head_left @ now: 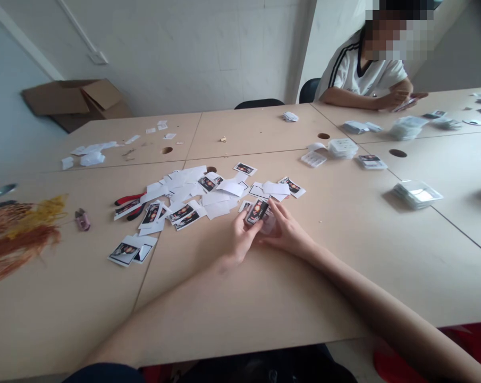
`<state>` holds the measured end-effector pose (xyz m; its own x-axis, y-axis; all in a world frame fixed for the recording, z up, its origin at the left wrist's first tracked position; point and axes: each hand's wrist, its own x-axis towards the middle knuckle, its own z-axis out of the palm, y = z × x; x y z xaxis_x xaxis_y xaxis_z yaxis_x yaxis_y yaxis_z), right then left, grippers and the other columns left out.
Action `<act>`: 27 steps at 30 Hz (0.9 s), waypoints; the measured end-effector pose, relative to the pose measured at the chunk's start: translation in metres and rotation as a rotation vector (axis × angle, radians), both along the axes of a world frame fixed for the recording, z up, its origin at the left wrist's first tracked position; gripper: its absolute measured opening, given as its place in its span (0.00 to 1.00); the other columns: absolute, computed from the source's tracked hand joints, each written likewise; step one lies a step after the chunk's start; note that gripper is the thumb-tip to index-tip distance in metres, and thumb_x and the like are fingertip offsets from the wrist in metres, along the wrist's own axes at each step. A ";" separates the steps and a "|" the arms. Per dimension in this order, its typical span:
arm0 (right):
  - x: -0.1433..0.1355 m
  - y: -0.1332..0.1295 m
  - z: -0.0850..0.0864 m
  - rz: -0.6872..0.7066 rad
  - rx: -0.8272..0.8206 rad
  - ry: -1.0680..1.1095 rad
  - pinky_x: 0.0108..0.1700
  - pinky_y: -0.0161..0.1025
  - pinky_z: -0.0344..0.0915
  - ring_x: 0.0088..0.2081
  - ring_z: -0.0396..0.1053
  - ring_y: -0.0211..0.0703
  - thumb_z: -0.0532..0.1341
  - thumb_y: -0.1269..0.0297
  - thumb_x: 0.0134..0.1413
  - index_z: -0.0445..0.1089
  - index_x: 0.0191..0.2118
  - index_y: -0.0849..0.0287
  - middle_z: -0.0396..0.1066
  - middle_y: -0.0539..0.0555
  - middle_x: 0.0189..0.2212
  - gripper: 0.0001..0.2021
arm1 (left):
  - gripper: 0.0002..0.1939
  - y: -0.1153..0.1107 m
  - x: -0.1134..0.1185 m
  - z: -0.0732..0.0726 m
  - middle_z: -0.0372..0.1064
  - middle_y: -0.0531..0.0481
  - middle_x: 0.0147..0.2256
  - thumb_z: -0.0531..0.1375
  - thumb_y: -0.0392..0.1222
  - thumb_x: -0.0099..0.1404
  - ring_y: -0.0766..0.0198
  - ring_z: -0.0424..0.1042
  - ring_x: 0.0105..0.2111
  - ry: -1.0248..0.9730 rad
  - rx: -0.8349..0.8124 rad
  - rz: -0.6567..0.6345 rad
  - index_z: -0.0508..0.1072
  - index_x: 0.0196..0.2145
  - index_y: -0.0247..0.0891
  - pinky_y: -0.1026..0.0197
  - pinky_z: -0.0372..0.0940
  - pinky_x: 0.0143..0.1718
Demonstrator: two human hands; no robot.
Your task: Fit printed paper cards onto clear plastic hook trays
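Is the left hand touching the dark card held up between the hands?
Touching. The head view shows the left hand gripping the card, thumb over its lower edge.

Tabletop (264,308): smooth wood-look, soft sheen. Held case (267,223) & stacked cases (343,149) — clear plas., glossy. Slips (184,180): thin paper, matt white, some w/ printed faces. Box (60,98) — matt cardbd. Pliers (127,198): 2 plas.-look handles. Strands (23,239): rough, fibrous.
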<state>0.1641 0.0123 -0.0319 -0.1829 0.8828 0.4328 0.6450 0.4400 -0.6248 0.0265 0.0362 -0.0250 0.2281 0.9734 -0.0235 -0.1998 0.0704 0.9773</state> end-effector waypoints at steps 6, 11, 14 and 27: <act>-0.005 -0.003 -0.004 -0.154 -0.030 -0.028 0.48 0.54 0.57 0.50 0.57 0.59 0.62 0.63 0.38 0.42 0.59 0.61 0.55 0.65 0.52 0.41 | 0.28 -0.008 -0.001 0.002 0.62 0.40 0.48 0.62 0.34 0.48 0.54 0.62 0.48 0.048 0.052 -0.125 0.61 0.48 0.33 0.56 0.58 0.49; 0.004 -0.001 0.004 -0.008 -0.098 0.303 0.51 0.51 0.54 0.53 0.53 0.54 0.61 0.57 0.40 0.46 0.57 0.59 0.53 0.62 0.54 0.37 | 0.31 -0.017 -0.005 0.014 0.59 0.42 0.51 0.58 0.35 0.54 0.55 0.59 0.51 -0.053 0.094 -0.288 0.53 0.54 0.38 0.55 0.54 0.51; 0.013 0.003 0.012 0.115 -0.246 0.685 0.47 0.46 0.59 0.49 0.59 0.49 0.49 0.49 0.49 0.48 0.56 0.58 0.56 0.59 0.52 0.30 | 0.28 -0.020 -0.007 0.020 0.52 0.44 0.55 0.55 0.37 0.57 0.56 0.52 0.55 -0.091 0.170 -0.324 0.52 0.55 0.42 0.54 0.49 0.54; 0.010 0.003 0.011 0.266 -0.425 0.637 0.31 0.39 0.63 0.26 0.63 0.39 0.35 0.41 0.49 0.55 0.52 0.61 0.65 0.60 0.37 0.34 | 0.21 -0.016 -0.010 0.019 0.54 0.44 0.54 0.52 0.46 0.59 0.56 0.54 0.54 -0.069 0.120 -0.175 0.60 0.50 0.39 0.55 0.54 0.50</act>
<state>0.1746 0.0149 -0.0211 -0.2413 0.9568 0.1620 0.0167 0.1710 -0.9851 0.0170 0.0198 -0.0063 0.3907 0.9137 0.1119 -0.2616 -0.0063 0.9652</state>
